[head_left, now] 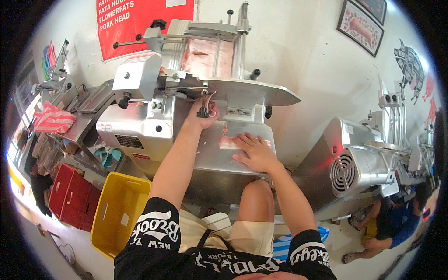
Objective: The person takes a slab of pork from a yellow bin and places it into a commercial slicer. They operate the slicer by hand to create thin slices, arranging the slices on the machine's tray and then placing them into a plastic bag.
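Observation:
A meat slicer (pixel 154 116) of bright metal stands in front of me, with a block of pale pink meat (pixel 207 58) clamped on its upper carriage. My left hand (pixel 206 115) reaches in below the carriage plate (pixel 261 92), beside a black knob (pixel 202 112). A thin whitish strip shows by its fingers, which are mostly hidden, so I cannot tell their grip. On the slicer's metal base, my right hand (pixel 254 151) lies flat with its fingers stretched over a pink-and-white meat slice (pixel 227 143). Small meat scraps lie close by.
A second slicer (pixel 345 154) stands at the right, past which a person in blue (pixel 406 214) sits low. To my left are a yellow crate (pixel 112 212), a red crate (pixel 70 198) and a metal table with a striped cloth (pixel 53 117). The wall rises behind the slicer.

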`<state>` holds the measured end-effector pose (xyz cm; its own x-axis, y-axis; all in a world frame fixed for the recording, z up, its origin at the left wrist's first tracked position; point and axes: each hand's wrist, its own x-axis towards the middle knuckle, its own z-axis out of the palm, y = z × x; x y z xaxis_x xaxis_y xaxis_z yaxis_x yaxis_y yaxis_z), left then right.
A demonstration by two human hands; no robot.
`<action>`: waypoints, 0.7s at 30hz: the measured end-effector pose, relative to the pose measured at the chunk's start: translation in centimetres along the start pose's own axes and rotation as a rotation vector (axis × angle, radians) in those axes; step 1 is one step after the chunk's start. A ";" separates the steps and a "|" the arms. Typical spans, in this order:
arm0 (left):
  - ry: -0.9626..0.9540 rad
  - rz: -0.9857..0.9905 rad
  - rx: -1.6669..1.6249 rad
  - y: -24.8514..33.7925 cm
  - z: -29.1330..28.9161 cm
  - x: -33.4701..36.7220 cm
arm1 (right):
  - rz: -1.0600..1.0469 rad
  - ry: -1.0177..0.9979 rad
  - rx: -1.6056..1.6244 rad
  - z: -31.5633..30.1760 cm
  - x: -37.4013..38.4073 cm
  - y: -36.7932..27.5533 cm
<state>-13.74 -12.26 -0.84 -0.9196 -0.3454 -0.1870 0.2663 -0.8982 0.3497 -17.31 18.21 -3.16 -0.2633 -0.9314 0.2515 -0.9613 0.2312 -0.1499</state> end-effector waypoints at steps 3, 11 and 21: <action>-0.028 0.001 0.099 -1.6 -0.4 -1.6 | 0.025 0.000 0.003 -0.6 -0.6 0.4; -0.256 0.150 0.752 -6.2 0.0 -6.2 | 0.212 0.525 0.797 -1.7 1.5 1.3; -0.127 0.363 2.059 -5.6 -0.1 -8.8 | 0.479 0.422 -0.154 -0.6 -1.0 4.0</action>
<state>-7.07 -4.18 -1.28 -0.9459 -0.2988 0.1261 -0.1529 0.7538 0.6391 -20.96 20.21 -3.43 -0.6443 -0.5320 0.5494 -0.7221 0.6598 -0.2079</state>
